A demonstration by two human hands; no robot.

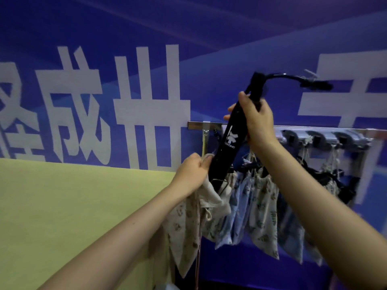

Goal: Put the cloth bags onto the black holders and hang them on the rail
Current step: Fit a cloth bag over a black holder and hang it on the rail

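My right hand (256,120) grips a long black holder (227,143) near its top, held tilted in front of the metal rail (293,128). The holder's curved hook (293,78) rises above the rail and points right. My left hand (193,172) pinches the opening of a beige printed cloth bag (188,222) at the holder's lower end. The holder's bottom tip sits inside or against the bag's mouth; I cannot tell which.
Several cloth bags (261,210), beige and light blue, hang on black holders from hooks (318,139) along the rail to the right. Behind is a blue wall with large white characters (146,105) and a yellow-green panel (73,206) at lower left.
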